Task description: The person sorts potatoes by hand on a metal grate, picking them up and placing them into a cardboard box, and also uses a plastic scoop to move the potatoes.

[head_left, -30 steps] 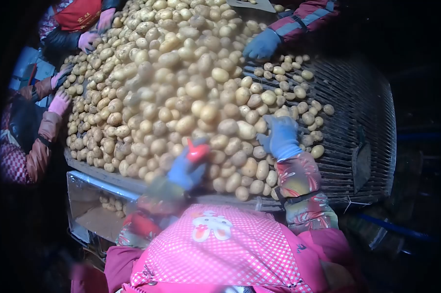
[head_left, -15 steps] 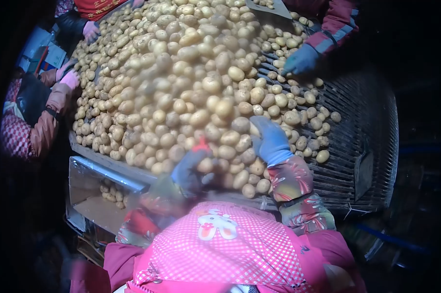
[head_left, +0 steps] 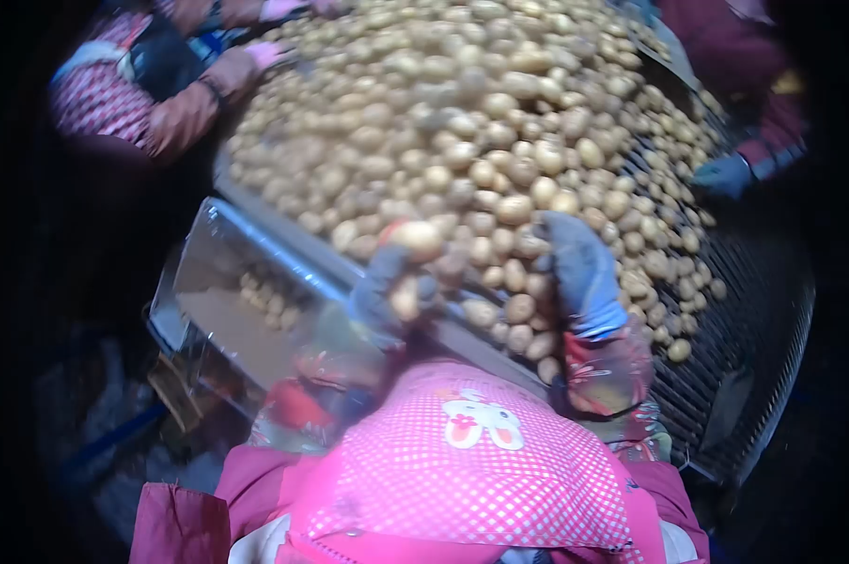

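Observation:
Blurred by motion, my left hand (head_left: 379, 293) in a grey-blue glove with a red fingertip is closed on potatoes. One potato (head_left: 420, 241) shows at its fingers and a second potato (head_left: 405, 299) lies lower, by the thumb. This hand is above the near edge of the potato heap (head_left: 499, 155). My right hand (head_left: 582, 273), in a blue-grey glove, is at the heap's near right side. Its fingers and thumb curve around a potato (head_left: 531, 244); the palm side is hidden.
A clear-sided box (head_left: 213, 273) with several potatoes stands left of the metal table edge (head_left: 293, 235). Dark slatted bars (head_left: 739, 282) run along the right. A co-worker's gloved hand (head_left: 723, 176) is at the right; another co-worker's pink-gloved hand (head_left: 266, 54) is at upper left.
The view has turned, shifting the heap and table rightward. My left hand has come to the near table edge with potatoes in it. My right hand stays by the heap.

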{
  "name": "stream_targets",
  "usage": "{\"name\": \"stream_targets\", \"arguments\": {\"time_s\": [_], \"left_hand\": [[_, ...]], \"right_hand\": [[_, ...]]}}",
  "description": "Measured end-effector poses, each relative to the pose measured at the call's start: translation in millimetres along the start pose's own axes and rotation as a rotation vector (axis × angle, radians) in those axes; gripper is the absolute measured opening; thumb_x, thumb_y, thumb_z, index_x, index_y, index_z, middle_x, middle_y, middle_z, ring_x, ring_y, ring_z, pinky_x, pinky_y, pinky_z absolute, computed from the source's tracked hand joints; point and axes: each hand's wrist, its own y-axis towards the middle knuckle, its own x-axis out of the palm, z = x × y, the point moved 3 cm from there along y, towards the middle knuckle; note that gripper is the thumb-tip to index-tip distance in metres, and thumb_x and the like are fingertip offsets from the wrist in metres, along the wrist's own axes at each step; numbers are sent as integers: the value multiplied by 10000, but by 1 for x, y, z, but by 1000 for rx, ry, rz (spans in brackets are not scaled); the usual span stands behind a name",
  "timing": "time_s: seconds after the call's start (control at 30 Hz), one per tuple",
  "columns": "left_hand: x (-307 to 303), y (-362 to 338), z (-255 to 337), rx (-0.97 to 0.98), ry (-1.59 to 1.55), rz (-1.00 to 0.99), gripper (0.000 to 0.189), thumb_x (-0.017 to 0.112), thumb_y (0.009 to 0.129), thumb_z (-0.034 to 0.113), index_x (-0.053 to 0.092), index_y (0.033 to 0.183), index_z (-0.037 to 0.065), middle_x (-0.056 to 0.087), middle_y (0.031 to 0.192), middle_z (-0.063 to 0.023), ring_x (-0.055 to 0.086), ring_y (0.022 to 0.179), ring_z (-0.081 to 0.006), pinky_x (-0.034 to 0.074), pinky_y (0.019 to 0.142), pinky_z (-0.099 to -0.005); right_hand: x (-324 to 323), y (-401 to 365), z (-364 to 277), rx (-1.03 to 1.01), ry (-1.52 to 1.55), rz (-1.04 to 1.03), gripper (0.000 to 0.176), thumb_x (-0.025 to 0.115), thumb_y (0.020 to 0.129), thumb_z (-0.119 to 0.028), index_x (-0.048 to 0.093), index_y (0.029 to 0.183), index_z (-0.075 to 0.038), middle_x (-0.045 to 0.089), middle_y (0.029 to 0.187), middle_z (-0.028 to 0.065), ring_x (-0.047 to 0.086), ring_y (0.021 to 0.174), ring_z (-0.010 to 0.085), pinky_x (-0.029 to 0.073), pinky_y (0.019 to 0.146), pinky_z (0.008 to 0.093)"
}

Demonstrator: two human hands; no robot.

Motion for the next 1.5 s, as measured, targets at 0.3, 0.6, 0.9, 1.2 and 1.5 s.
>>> {"name": "stream_targets", "arguments": {"time_s": [0.3, 0.6, 0.9, 1.2, 1.5], "left_hand": [[-168, -176, 86, 575, -112, 644, 641, 521, 1004, 485, 423, 1444, 28, 491, 1425, -158, 630, 929, -264, 560, 750, -413], [-186, -206, 76, 677, -579, 428, 375, 572, 1017, 275, 559, 1303, 33, 593, 1274, -199, 599, 1175, -317, 584, 908, -402], [-116, -166, 96, 636, -86, 533, 492, 543, 1033, 317, 452, 1461, 93, 598, 1240, -153, 616, 940, -229, 552, 780, -334], [-80, -144, 92, 603, 126, 481, 471, 619, 986, 132, 430, 1417, 96, 576, 1079, -71, 544, 817, -150, 486, 706, -301], [-79, -119, 92, 506, 91, 628, 390, 520, 1028, 485, 554, 1070, 98, 556, 769, -8, 402, 500, -85, 293, 426, -213]], "right_hand": [[27, 0, 44, 271, 107, 108, 279, 574, 1011, -180, 656, 1173, 31, 704, 1074, 126, 665, 970, 187, 536, 863, 322], [32, 15, 79, 102, -191, 166, 252, 549, 1005, -192, 675, 1058, 20, 700, 1012, 147, 666, 903, 243, 524, 822, 354], [40, 13, 73, 59, -266, 258, 299, 569, 1009, -220, 680, 1128, 31, 703, 1012, 169, 672, 931, 248, 527, 849, 343], [44, 11, 57, 73, -154, 297, 273, 587, 1005, -192, 682, 1129, 31, 710, 1001, 143, 675, 889, 218, 539, 814, 330], [44, 11, 61, 131, -209, 250, 286, 586, 1019, -197, 666, 1171, 31, 701, 1110, 148, 659, 1006, 215, 517, 919, 330]]}}
